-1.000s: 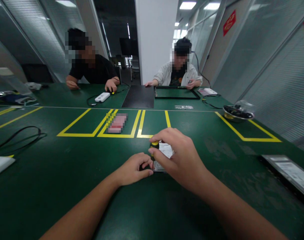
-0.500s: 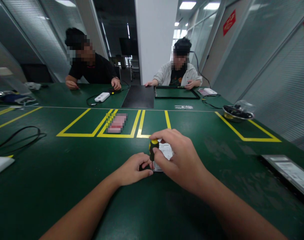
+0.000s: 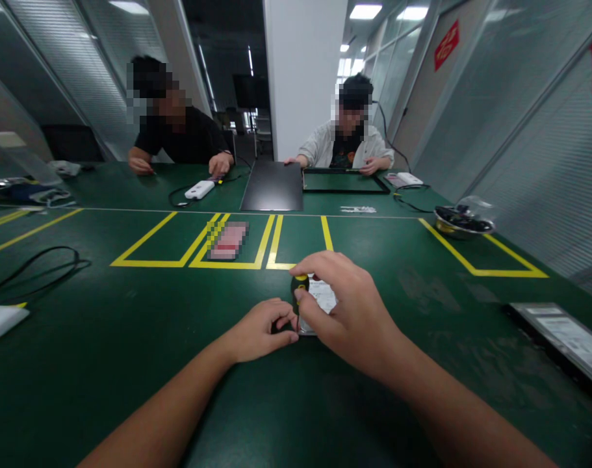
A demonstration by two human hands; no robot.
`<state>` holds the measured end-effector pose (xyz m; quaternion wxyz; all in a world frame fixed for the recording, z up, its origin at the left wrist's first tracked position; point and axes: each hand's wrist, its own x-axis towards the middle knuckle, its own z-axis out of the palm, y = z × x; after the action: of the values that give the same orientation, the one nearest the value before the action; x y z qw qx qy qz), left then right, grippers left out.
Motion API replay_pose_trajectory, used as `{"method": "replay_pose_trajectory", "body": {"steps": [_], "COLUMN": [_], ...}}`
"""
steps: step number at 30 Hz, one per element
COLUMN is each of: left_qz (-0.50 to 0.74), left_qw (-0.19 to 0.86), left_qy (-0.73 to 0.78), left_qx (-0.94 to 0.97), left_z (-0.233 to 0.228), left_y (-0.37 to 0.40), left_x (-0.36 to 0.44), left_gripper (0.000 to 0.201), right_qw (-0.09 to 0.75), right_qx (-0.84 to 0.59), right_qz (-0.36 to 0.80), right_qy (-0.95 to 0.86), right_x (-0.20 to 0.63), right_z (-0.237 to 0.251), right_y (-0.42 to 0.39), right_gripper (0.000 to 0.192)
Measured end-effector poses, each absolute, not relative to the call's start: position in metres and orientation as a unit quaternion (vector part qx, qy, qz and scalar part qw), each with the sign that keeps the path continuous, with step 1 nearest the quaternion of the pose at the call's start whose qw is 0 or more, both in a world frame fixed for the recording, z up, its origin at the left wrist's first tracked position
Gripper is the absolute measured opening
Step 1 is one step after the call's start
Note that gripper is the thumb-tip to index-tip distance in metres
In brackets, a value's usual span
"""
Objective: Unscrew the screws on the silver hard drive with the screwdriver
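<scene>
A small screwdriver (image 3: pixel 299 290) with a black-and-yellow handle is gripped upright by the right hand (image 3: pixel 347 312), fingers curled around the handle top. Its tip is set down on a small flat device (image 3: pixel 320 300) with a pale label, lying on the green tabletop (image 3: pixel 130 364) near the middle of the near edge, just short of the yellow-taped boxes (image 3: pixel 218 244). The device is mostly covered by the right hand. The left hand (image 3: pixel 259 329) is placed at the device's left end, fingers bent and pressed against it; a small dark part under the fingertips cannot be made out.

A pixelated pink item (image 3: pixel 227 239) is seen inside one yellow box, well apart from the hands. A black cable loop (image 3: pixel 37 266) and a white flat object (image 3: pixel 0 322) are found toward the left edge. A flat labelled tray-like piece (image 3: pixel 563 341) lies at the right edge, and a round dish with dark contents (image 3: pixel 464 220) sits further back on the right.

At the far edge, two other people are seated: one in a black shirt (image 3: pixel 179 133) with a hand beside a white gadget (image 3: pixel 199 189), one in a pale jacket (image 3: pixel 347 146) with hands at a dark frame (image 3: pixel 343 181). A dark panel (image 3: pixel 272 187) is laid between them.
</scene>
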<state>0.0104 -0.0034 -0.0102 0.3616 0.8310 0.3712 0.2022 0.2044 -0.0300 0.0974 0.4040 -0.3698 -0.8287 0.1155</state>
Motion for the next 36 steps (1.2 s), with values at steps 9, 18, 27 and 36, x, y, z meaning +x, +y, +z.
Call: {"method": "replay_pose_trajectory", "body": {"steps": [9, 18, 27, 36], "left_qz": [0.203, 0.21, 0.205, 0.199], "left_qw": [0.372, 0.367, 0.361, 0.364], "left_qy": [0.366, 0.381, 0.377, 0.374], "left_qx": [0.828, 0.822, 0.828, 0.829], "left_z": [-0.0067, -0.0108, -0.0096, -0.008], "left_y": [-0.0036, -0.0045, -0.0032, -0.0028], "left_x": [0.0111, 0.0109, 0.0105, 0.0105], "left_gripper": [0.011, 0.013, 0.013, 0.014], "right_qw": [0.402, 0.396, 0.402, 0.402], "right_qx": [-0.37, -0.384, -0.379, -0.371], "right_qz": [0.104, 0.121, 0.123, 0.104], "right_qy": [-0.831, -0.825, -0.825, -0.831], "right_x": [0.2056, 0.2056, 0.2045, 0.2054], "right_z": [0.0983, 0.0976, 0.096, 0.097], "right_y": [-0.0304, -0.0309, -0.0298, -0.0303], "right_gripper": [0.02, 0.013, 0.018, 0.019]}}
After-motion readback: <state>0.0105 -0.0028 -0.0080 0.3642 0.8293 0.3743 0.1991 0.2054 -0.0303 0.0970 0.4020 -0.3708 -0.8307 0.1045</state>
